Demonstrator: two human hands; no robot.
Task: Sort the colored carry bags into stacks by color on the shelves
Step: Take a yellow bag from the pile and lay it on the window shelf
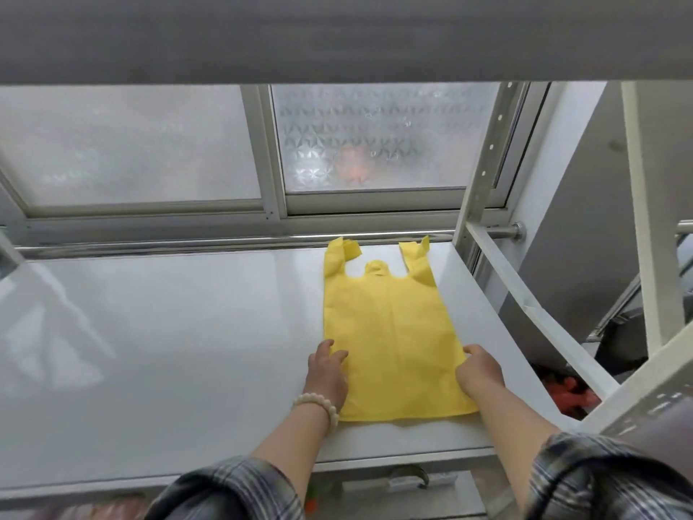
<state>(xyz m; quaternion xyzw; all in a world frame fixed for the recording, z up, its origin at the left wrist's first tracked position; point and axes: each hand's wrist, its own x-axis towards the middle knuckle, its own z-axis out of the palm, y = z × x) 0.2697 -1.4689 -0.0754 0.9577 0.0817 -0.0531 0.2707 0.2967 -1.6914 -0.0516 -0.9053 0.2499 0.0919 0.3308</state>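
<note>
Bag: we have one yellow carry bag [390, 339] lying flat on the white shelf [168, 350], toward its right end, handles pointing at the window and bottom hem near the front edge.

Left hand: our left hand [327, 373] lies on the bag's left edge, fingers spread and fairly straight, pressing rather than gripping (a bead bracelet [318, 405] sits on that wrist).

Right hand: our right hand [480, 369] is at the bag's right edge with fingers curled at the fabric; we judge it is pinching the edge, though the fingertips are partly hidden.

Done so far: we see a single yellow layer, so we read this as the start of the yellow stack, or a very thin one; how many bags lie under the top sheet we cannot tell.

Left to do: no other colour stack shows on this shelf, so most of the sorting seems ahead of us.

Around: a frosted window [142, 144] behind the shelf, a metal rail [187, 245] along its back, the rack's upright post [483, 170] at the right, and something red [570, 392] low down to the right.

In the way: the upper shelf [337, 35] hangs over our view, and the post stands close to the bag's right handle.
</note>
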